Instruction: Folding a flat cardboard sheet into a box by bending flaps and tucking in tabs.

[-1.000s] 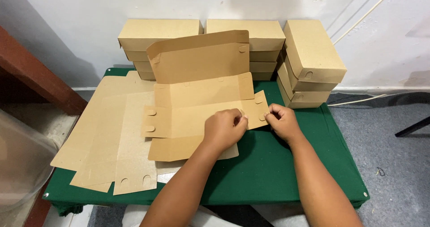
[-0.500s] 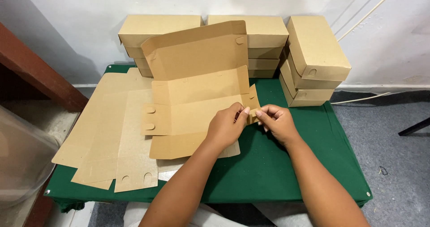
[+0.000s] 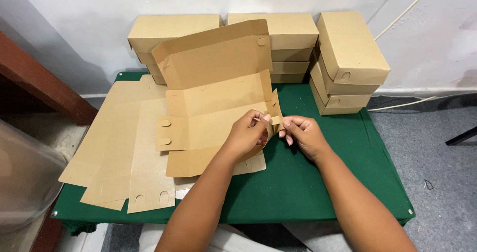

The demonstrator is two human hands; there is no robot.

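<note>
Two bare hands meet at the right end of a half-folded brown cardboard box blank (image 3: pixel 213 118), and much of what they do there is hidden. The left hand (image 3: pixel 247 133) covers the blank's lower right corner, so the fold beneath its palm cannot be made out. The fingertips (image 3: pixel 265 119) of that hand and those of the right hand (image 3: pixel 303 132) crowd around a small side flap (image 3: pixel 275 108), and which tab sits behind which cannot be told. Both forearms run out of the frame at 6 o'clock.

The blank lies at the centre of a green-covered table (image 3: pixel 318 182). Its long lid panel stands tilted up toward 12 o'clock, with rounded slots near its corners. Two tongue tabs jut from its left end at 9 o'clock. The side flap at 3 o'clock is raised and bent inward.

The left hand arches over the blank, thumb and fingers pinching the flap's near edge. The right hand comes in from 4 o'clock, knuckles up, thumb and forefinger closed narrowly on the same flap's outer edge. Both wrists hover just above the cloth.

At 9 o'clock a stack of flat cardboard blanks (image 3: pixel 119 147) fans past the table's edge. Finished boxes (image 3: pixel 348 58) are stacked against the white wall (image 3: pixel 99 13) from 11 to 2 o'clock.
</note>
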